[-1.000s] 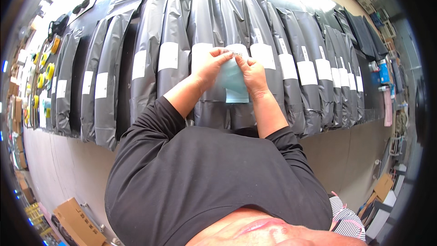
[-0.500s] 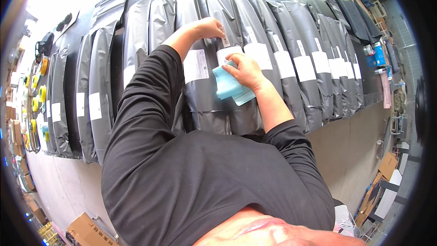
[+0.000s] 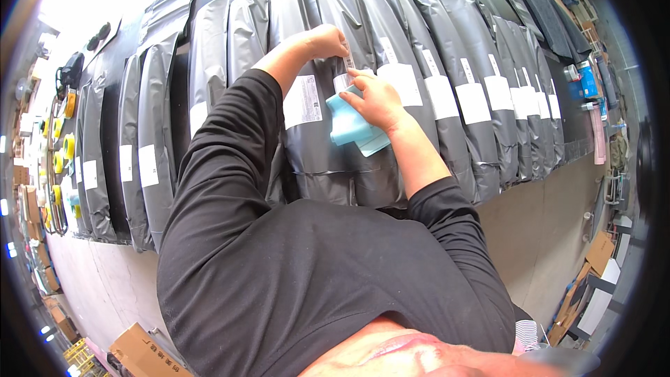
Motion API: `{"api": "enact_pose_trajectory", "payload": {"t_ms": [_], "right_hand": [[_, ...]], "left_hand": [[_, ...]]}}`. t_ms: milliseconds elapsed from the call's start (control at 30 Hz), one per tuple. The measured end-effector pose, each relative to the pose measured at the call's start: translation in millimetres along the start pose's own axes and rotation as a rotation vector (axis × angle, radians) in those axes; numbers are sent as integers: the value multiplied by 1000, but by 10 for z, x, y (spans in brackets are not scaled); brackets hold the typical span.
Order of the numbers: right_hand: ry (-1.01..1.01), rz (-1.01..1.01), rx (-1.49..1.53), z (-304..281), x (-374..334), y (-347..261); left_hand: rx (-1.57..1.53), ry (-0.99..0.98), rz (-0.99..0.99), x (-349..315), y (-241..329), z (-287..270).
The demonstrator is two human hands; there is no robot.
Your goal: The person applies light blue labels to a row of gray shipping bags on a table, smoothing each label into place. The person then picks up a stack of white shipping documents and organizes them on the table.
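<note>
My left hand (image 3: 325, 42) is closed in a pinch on the top end of a narrow barcode sticker (image 3: 348, 61), over a long grey plastic-wrapped package (image 3: 340, 10). Just below and to the right, my right hand (image 3: 379, 100) grips light blue sheets (image 3: 354, 126) that look like label backing, its fingertips near the sticker's lower end. Partly behind those fingers, a white label lies on the same package. The package to the left bears a larger printed label (image 3: 303, 100). To the right, a neighbouring package has both a white label (image 3: 400, 84) and a narrow sticker.
Several more grey packages (image 3: 467, 56) lie side by side across the dark table, most with white labels. Yellow tape rolls (image 3: 68, 146) hang at the left edge. Blue boxes (image 3: 588, 80) stand at the far right. A cardboard box (image 3: 143, 352) is at the lower left.
Both hands have stayed close together over the same package. My right hand has shifted slightly upward, its fingers nearer the barcode sticker. The blue sheets have moved up a little with it.
</note>
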State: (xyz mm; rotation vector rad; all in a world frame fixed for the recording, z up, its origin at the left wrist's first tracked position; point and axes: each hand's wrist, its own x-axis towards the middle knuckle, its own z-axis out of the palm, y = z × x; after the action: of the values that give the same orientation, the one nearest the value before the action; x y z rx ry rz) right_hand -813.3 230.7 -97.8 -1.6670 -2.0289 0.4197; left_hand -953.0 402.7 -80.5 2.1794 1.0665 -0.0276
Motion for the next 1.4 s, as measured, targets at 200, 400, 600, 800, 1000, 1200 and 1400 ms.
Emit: {"api": "enact_pose_trajectory", "payload": {"t_ms": [200,400,600,800,1000,1200,1400], "right_hand": [[-10,76,-61,79,34,-54],[68,195,409,83,-46,9],[171,413,1627,3,-182,115],[77,427,1785,66,-159,-88],[-128,414,1671,104,-95,-204],[66,321,1446,330,-48,-402],[18,149,1213,302,-145,-691]], "left_hand": [[219,282,115,4,-23,173],[24,774,107,-49,-214,323],[-1079,188,215,-906,106,419],[-892,231,245,-1286,35,510],[-345,745,383,-1561,122,536],[-1287,621,166,-1676,76,744],[-1261,536,146,-1737,-36,929]]}}
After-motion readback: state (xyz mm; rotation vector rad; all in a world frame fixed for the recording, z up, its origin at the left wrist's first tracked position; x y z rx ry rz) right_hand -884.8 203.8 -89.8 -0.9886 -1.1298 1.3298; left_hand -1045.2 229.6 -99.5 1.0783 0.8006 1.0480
